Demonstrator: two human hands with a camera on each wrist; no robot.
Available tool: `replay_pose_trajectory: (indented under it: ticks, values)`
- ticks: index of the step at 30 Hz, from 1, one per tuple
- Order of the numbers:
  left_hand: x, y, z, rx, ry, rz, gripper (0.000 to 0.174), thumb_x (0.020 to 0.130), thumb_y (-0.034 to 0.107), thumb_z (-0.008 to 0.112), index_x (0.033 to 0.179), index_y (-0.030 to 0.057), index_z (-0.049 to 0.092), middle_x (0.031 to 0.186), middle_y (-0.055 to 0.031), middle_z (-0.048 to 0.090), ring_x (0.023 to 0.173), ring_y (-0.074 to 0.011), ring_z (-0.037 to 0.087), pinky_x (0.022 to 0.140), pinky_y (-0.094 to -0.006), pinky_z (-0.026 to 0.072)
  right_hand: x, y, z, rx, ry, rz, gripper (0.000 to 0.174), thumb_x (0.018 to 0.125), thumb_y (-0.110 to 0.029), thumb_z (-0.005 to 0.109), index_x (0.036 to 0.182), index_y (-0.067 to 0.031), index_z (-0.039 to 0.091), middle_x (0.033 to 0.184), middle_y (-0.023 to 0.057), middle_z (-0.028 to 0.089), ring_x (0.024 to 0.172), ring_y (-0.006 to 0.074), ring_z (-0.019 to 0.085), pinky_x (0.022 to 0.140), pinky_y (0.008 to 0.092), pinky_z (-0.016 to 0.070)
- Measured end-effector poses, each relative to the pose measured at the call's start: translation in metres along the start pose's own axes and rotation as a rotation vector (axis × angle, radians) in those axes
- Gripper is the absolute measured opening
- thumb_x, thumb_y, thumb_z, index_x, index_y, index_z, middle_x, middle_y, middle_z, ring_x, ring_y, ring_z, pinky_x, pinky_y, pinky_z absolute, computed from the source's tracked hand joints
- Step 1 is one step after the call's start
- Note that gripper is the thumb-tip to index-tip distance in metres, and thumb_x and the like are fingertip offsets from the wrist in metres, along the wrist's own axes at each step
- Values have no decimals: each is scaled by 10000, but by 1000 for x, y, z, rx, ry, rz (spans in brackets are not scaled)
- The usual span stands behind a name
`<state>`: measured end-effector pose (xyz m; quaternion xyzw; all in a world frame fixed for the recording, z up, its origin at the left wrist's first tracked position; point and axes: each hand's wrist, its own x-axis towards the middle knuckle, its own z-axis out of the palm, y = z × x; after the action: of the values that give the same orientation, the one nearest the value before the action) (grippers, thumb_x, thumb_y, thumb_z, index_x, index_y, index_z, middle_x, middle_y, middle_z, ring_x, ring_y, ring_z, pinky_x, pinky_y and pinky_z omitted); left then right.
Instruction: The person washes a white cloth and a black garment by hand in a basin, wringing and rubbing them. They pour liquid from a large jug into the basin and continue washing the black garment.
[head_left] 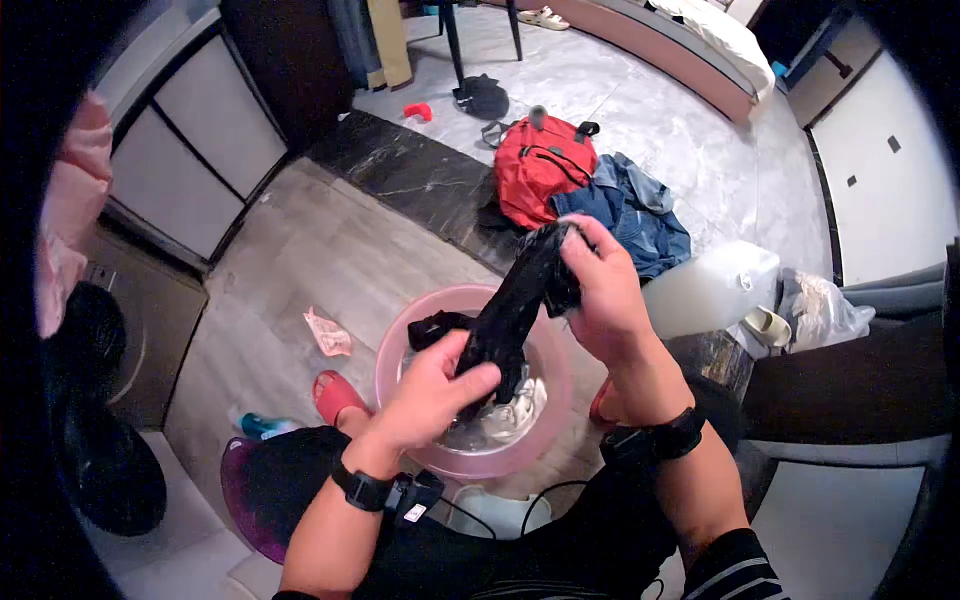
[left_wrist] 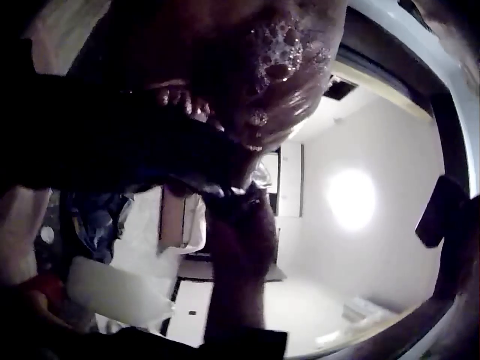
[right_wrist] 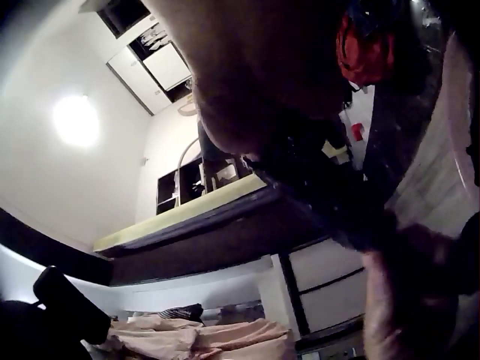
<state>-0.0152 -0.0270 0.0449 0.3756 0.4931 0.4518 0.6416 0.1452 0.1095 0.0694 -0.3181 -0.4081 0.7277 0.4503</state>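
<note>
A dark wet cloth [head_left: 513,305] is stretched between both hands over a pink basin [head_left: 490,464]. My left hand [head_left: 428,398] grips its lower end, thumb lying across the fabric. Higher up and farther away, my right hand [head_left: 605,285] pinches the upper end. Soap bubbles cling to the left hand [left_wrist: 281,64] in the left wrist view. The cloth [right_wrist: 322,184] slants from one hand to the other in the right wrist view. Inside the basin lies a white item [head_left: 522,408] in water, and a black piece of fabric [head_left: 435,328] shows at its left side.
Beyond the basin, a red backpack [head_left: 540,165] and a blue denim garment [head_left: 635,215] lie on the floor. A translucent jug [head_left: 715,288] lies to the right. On the left are a pink packet [head_left: 328,332], a red slipper [head_left: 338,397] and a teal bottle [head_left: 262,426].
</note>
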Motion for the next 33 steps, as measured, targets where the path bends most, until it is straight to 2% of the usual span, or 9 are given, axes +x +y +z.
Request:
replay_pose_trajectory:
  ticks: [4,8,12,16,18,22,26,30,33]
  values:
    - [2,-23,-11,510,4,63,257,908,163,561,1126,30,528,966,13,595,851,-66,534,770,-264,459,8,-13,-5,290,69,-37,173,967,-180,467,1028,-43,554,853,50,622,732,152,611,678,292,505]
    - [13,-32,-4,-345,338,118,232,947,235,553,1086,50,566,962,-28,634,868,-111,600,783,-260,484,13,10,-9,324,165,1,168,963,-227,487,977,-84,573,791,23,597,695,137,579,653,290,476]
    - [18,-13,9,-613,472,83,281,969,309,499,1081,61,571,973,-25,628,874,-123,611,793,-281,506,-21,51,25,-494,272,22,257,894,-275,590,1024,-54,602,923,110,651,826,209,612,759,317,469]
    - [24,-33,7,-639,497,64,389,974,402,448,1132,65,564,981,-48,616,916,-159,585,831,-309,485,-58,96,58,-522,173,48,286,852,-283,624,979,-29,596,933,148,646,880,236,620,827,340,464]
    - [19,-34,-15,-505,297,3,426,973,444,413,1105,76,584,992,-39,604,883,-154,573,785,-309,483,-77,88,67,-609,-15,-68,242,842,-253,637,925,-29,601,853,165,635,806,266,632,762,350,482]
    - [24,-20,33,-600,555,-13,423,957,441,464,1036,44,585,1001,-65,596,928,-147,574,782,-295,479,-27,82,50,-620,245,-47,327,861,-333,582,877,-6,596,824,218,629,740,347,627,685,397,481]
    - [23,-27,1,-590,460,-8,421,948,423,491,1025,21,592,918,-53,593,865,-135,572,721,-296,487,-66,100,66,-599,100,-44,316,867,-309,553,843,3,591,830,246,612,758,377,616,696,418,471]
    - [22,-31,33,-423,506,-166,376,974,405,430,1097,79,571,1030,-44,588,918,-156,576,796,-310,496,-12,93,36,-598,192,59,375,876,-340,489,914,16,599,881,269,620,795,415,602,733,433,470]
    - [31,-43,3,-601,504,-40,374,972,399,429,1105,78,565,984,-38,609,857,-139,583,758,-305,497,-52,100,54,-617,118,102,342,883,-316,531,936,17,587,884,246,630,826,338,625,756,398,470]
